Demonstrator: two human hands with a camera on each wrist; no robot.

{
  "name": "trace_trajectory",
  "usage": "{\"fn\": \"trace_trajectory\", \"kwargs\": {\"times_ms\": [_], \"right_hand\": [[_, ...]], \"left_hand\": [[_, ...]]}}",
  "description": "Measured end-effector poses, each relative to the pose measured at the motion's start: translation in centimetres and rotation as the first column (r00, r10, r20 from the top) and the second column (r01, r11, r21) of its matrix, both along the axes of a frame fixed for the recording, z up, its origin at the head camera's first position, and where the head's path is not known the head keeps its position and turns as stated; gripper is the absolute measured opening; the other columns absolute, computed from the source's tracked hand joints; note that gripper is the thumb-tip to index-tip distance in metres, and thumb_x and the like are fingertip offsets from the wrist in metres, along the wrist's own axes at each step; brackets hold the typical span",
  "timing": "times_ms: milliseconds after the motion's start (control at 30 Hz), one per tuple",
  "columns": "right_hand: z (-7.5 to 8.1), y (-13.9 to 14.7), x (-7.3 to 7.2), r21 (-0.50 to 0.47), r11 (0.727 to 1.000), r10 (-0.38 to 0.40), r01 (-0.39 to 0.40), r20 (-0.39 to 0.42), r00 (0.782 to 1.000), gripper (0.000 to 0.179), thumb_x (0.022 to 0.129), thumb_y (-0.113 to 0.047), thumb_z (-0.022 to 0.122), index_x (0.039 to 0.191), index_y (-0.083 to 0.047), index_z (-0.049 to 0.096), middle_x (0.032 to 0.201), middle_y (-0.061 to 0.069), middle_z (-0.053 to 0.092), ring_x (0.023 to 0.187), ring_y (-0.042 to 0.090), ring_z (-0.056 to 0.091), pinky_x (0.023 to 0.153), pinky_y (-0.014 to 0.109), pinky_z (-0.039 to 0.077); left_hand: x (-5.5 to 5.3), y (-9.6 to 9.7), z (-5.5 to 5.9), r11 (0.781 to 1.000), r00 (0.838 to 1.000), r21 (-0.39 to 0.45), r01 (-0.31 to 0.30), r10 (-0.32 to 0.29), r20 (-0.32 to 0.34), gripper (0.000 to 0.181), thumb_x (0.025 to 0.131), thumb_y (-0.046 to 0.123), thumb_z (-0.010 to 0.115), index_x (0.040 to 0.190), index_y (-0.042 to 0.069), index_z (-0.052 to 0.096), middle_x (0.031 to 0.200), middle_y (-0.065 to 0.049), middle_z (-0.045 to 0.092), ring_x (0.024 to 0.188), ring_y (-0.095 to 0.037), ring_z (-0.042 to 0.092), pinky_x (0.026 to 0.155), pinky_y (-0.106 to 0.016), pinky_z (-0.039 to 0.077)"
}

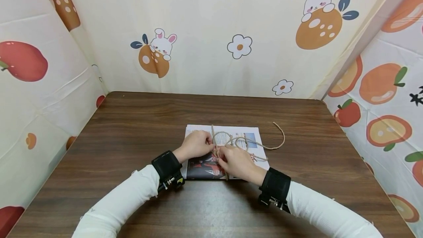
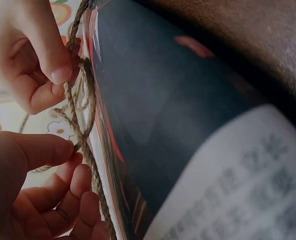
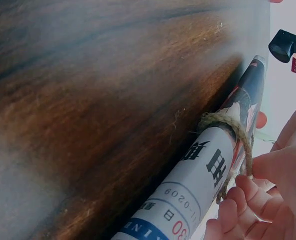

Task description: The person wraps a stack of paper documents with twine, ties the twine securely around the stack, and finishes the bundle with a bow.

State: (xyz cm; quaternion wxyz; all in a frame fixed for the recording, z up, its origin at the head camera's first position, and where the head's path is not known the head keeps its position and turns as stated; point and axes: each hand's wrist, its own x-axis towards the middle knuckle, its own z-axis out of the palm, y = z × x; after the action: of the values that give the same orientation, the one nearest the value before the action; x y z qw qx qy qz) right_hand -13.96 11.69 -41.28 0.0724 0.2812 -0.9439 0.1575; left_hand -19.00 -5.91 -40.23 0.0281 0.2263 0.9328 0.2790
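A folded newspaper (image 1: 204,171) lies on the wooden table, with beige twine (image 1: 264,146) wrapped around it. My left hand (image 1: 197,143) is over its left half, and the left wrist view shows thumb and index finger pinching the twine (image 2: 86,150) close to a crossing. Just to the right, my right hand (image 1: 238,161) pinches another strand of the twine between thumb and fingers. Small loops stand up between the two hands. In the right wrist view a strand of twine (image 3: 223,119) runs round the rolled front edge of the newspaper (image 3: 183,180).
The brown wood-grain table (image 1: 145,127) extends on all sides of the newspaper. Loose twine trails past its right edge onto the tabletop. Printed cloth (image 1: 211,6) with rabbits, flowers and fruit hangs behind and at both sides. Each wrist wears a black strap (image 1: 275,186).
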Motion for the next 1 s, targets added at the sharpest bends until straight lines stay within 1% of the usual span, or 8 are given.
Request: {"fn": "trace_trajectory", "kwargs": {"times_ms": [167, 233, 433, 600, 700, 800, 900, 1000], "right_hand": [[-0.1, 0.3, 0.0, 0.023, 1.000, -0.005, 0.005, -0.002, 1.000, 0.014, 0.082, -0.021, 0.063, 0.071, -0.020, 0.054, 0.066, -0.009, 0.045, 0.053, 0.004, 0.041, 0.043, 0.020, 0.030], [-0.1, 0.4, -0.1, 0.031, 1.000, 0.001, 0.000, -0.021, 1.000, 0.011, 0.082, -0.020, 0.063, 0.074, -0.019, 0.056, 0.068, -0.008, 0.047, 0.055, 0.005, 0.043, 0.044, 0.020, 0.032], [-0.4, 1.1, -0.1, 0.028, 0.998, 0.054, -0.052, -0.084, 0.995, 0.007, 0.078, -0.011, 0.066, 0.079, -0.014, 0.060, 0.072, -0.004, 0.053, 0.059, 0.009, 0.051, 0.046, 0.021, 0.037], [-0.6, 1.6, -0.1, 0.042, 0.996, 0.085, -0.081, -0.109, 0.990, 0.012, 0.076, -0.012, 0.070, 0.078, -0.014, 0.058, 0.072, -0.004, 0.051, 0.060, 0.009, 0.051, 0.047, 0.020, 0.037], [-0.7, 1.8, -0.1, 0.058, 0.994, 0.096, -0.089, -0.122, 0.988, 0.015, 0.076, -0.010, 0.069, 0.076, -0.014, 0.055, 0.070, -0.004, 0.048, 0.058, 0.009, 0.048, 0.046, 0.020, 0.035], [-0.5, 2.0, -0.2, 0.059, 0.994, 0.101, -0.095, -0.117, 0.988, 0.016, 0.077, -0.007, 0.067, 0.074, -0.013, 0.053, 0.069, -0.004, 0.047, 0.057, 0.008, 0.046, 0.046, 0.019, 0.033], [-0.1, 2.1, -0.3, 0.061, 0.994, 0.092, -0.087, -0.089, 0.992, 0.015, 0.077, -0.007, 0.066, 0.074, -0.013, 0.052, 0.068, -0.005, 0.048, 0.058, 0.009, 0.047, 0.047, 0.020, 0.034], [0.5, 2.1, -0.3, 0.064, 0.994, 0.088, -0.085, -0.051, 0.995, 0.012, 0.079, -0.006, 0.064, 0.077, -0.013, 0.054, 0.070, -0.004, 0.051, 0.059, 0.009, 0.049, 0.048, 0.020, 0.036]], "left_hand": [[0.2, 0.2, -0.1, 0.999, 0.999, -0.016, 0.035, -0.035, 0.036, 0.023, 0.077, 0.016, 0.063, 0.056, 0.017, 0.056, 0.049, 0.009, 0.044, 0.045, -0.007, 0.040, 0.045, -0.020, 0.029], [0.2, 0.2, -0.2, 0.999, 0.998, -0.030, 0.045, -0.043, 0.049, 0.025, 0.078, 0.018, 0.064, 0.055, 0.018, 0.055, 0.048, 0.010, 0.043, 0.044, -0.006, 0.040, 0.045, -0.021, 0.028], [0.2, 0.2, -0.3, 0.998, 0.998, -0.047, 0.048, -0.046, 0.040, 0.025, 0.078, 0.021, 0.066, 0.056, 0.019, 0.055, 0.050, 0.010, 0.046, 0.047, -0.006, 0.042, 0.046, -0.021, 0.030], [0.2, 0.0, -0.3, 0.998, 0.999, -0.055, 0.034, -0.035, -0.012, 0.021, 0.076, 0.020, 0.066, 0.058, 0.020, 0.056, 0.054, 0.010, 0.048, 0.049, -0.007, 0.044, 0.048, -0.022, 0.032], [0.2, 0.0, -0.1, 0.998, 0.997, -0.057, 0.022, -0.026, -0.066, 0.019, 0.077, 0.016, 0.064, 0.060, 0.019, 0.056, 0.056, 0.009, 0.049, 0.050, -0.007, 0.044, 0.049, -0.022, 0.033], [0.3, 0.1, 0.2, 0.998, 0.990, -0.056, 0.020, -0.028, -0.135, 0.017, 0.079, 0.015, 0.063, 0.064, 0.020, 0.057, 0.060, 0.009, 0.051, 0.052, -0.006, 0.044, 0.050, -0.021, 0.034], [0.6, 0.3, 0.6, 0.996, 0.980, -0.039, 0.078, -0.084, -0.182, 0.013, 0.080, 0.015, 0.063, 0.069, 0.021, 0.061, 0.066, 0.009, 0.055, 0.058, -0.004, 0.048, 0.053, -0.021, 0.038], [1.0, 0.6, 1.0, 0.983, 0.964, -0.018, 0.183, -0.183, -0.190, 0.008, 0.081, 0.013, 0.064, 0.076, 0.019, 0.067, 0.073, 0.008, 0.059, 0.065, -0.005, 0.053, 0.058, -0.020, 0.042]]}}
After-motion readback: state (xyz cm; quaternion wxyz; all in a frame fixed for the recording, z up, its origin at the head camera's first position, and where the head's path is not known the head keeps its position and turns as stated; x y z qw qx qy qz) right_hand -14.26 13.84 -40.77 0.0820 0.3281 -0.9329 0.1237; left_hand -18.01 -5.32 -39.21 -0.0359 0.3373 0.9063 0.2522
